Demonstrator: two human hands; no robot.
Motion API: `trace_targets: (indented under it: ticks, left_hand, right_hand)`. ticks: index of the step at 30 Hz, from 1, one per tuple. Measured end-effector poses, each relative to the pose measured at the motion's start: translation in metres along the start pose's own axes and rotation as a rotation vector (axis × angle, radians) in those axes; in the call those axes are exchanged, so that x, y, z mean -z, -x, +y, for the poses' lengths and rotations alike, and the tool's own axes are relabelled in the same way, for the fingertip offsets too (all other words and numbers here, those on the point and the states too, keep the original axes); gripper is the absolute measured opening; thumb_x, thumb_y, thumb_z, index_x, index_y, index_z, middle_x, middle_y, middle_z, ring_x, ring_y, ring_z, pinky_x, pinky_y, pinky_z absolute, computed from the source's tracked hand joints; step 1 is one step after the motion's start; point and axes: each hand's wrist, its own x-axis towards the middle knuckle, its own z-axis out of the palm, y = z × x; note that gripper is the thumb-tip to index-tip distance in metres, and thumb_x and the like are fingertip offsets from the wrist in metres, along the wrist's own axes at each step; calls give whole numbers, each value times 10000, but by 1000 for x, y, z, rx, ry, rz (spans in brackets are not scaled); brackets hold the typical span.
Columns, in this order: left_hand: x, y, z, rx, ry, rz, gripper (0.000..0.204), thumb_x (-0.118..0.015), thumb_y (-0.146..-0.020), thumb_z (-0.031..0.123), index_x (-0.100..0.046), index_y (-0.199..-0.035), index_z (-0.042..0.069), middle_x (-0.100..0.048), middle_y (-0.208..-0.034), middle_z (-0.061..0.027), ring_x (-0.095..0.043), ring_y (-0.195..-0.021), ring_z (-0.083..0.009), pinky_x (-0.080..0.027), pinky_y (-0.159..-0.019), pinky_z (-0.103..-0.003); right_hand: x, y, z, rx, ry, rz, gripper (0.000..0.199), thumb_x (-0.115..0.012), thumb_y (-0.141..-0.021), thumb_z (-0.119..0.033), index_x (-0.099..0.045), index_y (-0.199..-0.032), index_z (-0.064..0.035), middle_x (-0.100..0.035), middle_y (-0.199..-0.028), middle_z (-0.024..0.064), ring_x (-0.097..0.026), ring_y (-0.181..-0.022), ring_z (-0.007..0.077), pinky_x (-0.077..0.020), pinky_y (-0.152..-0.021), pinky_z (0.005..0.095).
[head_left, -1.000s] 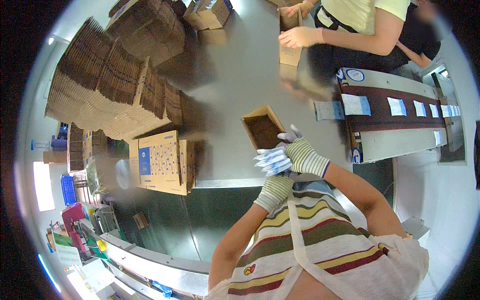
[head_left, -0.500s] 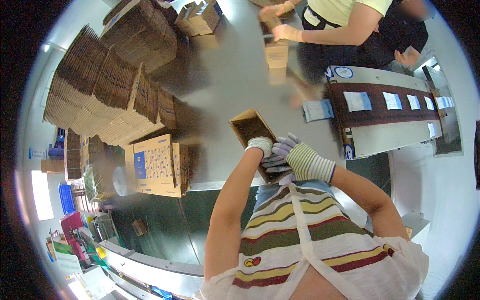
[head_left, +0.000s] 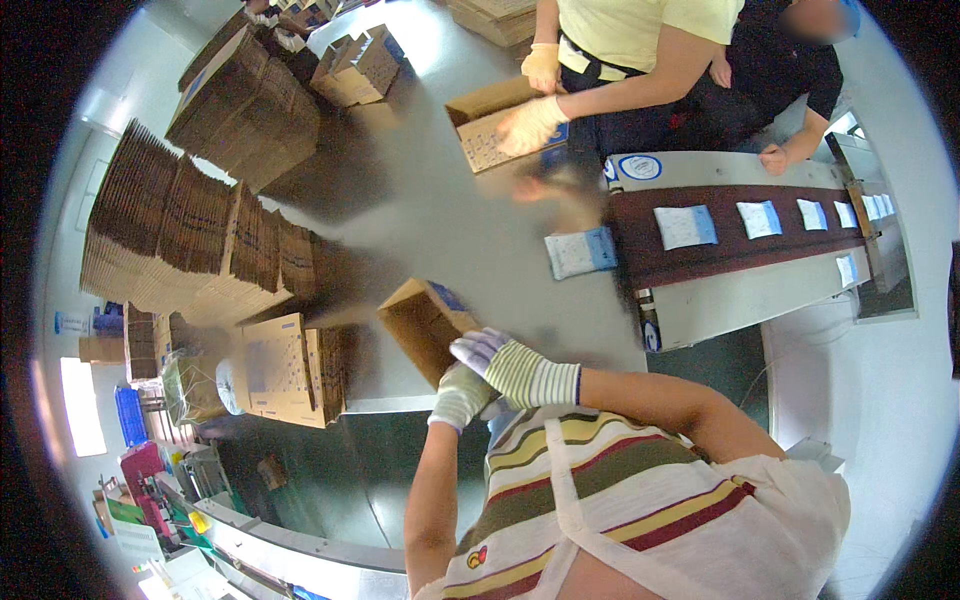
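An open cardboard box point(head_left: 410, 318) stands tilted on the grey table in front of me, its brown inside showing. My left hand point(head_left: 462, 396), in a striped knit glove, is at the box's near end; its fingers are mostly hidden under my other hand. My right hand point(head_left: 512, 368), gloved the same way, lies across it with fingers stretched toward the box's near right side. Whatever lies in the near end of the box is covered by my hands. To the right, a white and blue packet point(head_left: 582, 253) rests at the conveyor's end.
A conveyor point(head_left: 735, 228) with several packets runs along the right. Across the table, a co-worker's gloved hand point(head_left: 532, 126) is on another open box point(head_left: 480, 142). Stacks of flat cardboard point(head_left: 185, 235) fill the left. Two open boxes point(head_left: 360, 68) stand at the back.
The box and my hands now appear lower and farther left, partly as the view shifted. My right hand has moved over my left. The co-worker's box has turned and its long side shows.
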Motion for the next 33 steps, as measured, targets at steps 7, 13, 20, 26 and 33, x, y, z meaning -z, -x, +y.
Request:
trace_targets:
  ticks: [7, 13, 20, 26, 33]
  left_hand:
    - [19, 13, 36, 424, 251, 198, 297, -559, -777, 252, -612, -970, 33, -611, -1011, -191, -560, -991, -357, -438, -870, -438]
    - [12, 19, 41, 380, 239, 482, 294, -474, -834, 222, -581, -1000, 3, -612, -981, -197, -570, -939, -356, -410, -890, -441]
    - [-3, 16, 47, 401, 276, 521, 309, -484, -826, 206, -568, -1036, -4, -599, -1002, -212, -554, -961, -362, -394, -908, -457]
    - [7, 14, 51, 391, 282, 576, 277, -510, -796, 183, -576, -1002, 10, -605, -995, -194, -557, -952, -360, -396, -910, -455]
    - [12, 9, 53, 370, 299, 645, 267, -521, -780, 171, -582, -985, 12, -610, -962, -184, -559, -922, -362, -414, -877, -444]
  right_hand:
    - [33, 17, 46, -196, -132, -203, 748, -641, -759, -454, -386, -1298, -3, -476, -1240, 232, -469, -1147, 364, -355, -995, 430]
    - [85, 49, 118, -334, 71, -226, 684, -607, -788, -450, -433, -1272, 1, -514, -1196, 257, -493, -1116, 379, -374, -978, 430]
    - [158, 68, 214, -596, 305, -11, 470, -640, -784, -300, -540, -1171, -54, -559, -1176, 191, -520, -1099, 326, -398, -962, 387]
    - [173, 29, 253, -609, 324, -478, 506, -702, -721, -159, -535, -1176, -10, -577, -1156, 182, -533, -1091, 327, -420, -942, 376]
    - [103, 19, 330, -578, 296, -706, 694, -714, -617, -349, -527, -1207, -36, -621, -1102, 156, -603, -991, 311, -478, -845, 376]
